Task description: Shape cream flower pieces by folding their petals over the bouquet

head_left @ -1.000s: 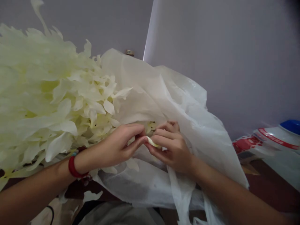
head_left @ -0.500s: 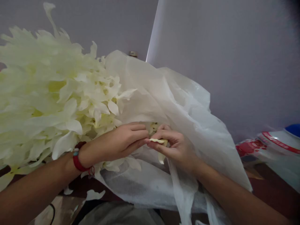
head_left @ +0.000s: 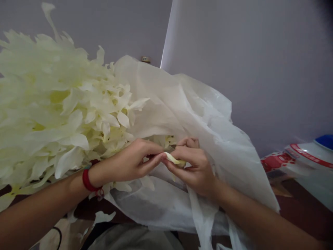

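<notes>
My left hand point(head_left: 137, 158), with a red bracelet point(head_left: 88, 178) at the wrist, pinches one end of a small pale yellow petal piece point(head_left: 171, 158). The other end of this piece lies between the thumb and fingers of my right hand point(head_left: 196, 166). Both sets of fingertips nearly meet, in front of the opening of a white plastic bag point(head_left: 203, 114). A large heap of pale yellow-white petals point(head_left: 75, 121) fills the left side. Some yellowish pieces show in the bag's opening just behind my fingers.
At the right edge stands a white container with a blue cap point(head_left: 325, 142), beside a red and white package point(head_left: 278, 161). A dark red table point(head_left: 304, 208) lies below them. One loose petal point(head_left: 104, 217) hangs at the front edge. A small round item point(head_left: 145, 59) is behind the bag.
My left thumb has bent and spread a little from the other fingers. The petal piece between my hands has turned to a steeper slant. The whole view has shifted slightly.
</notes>
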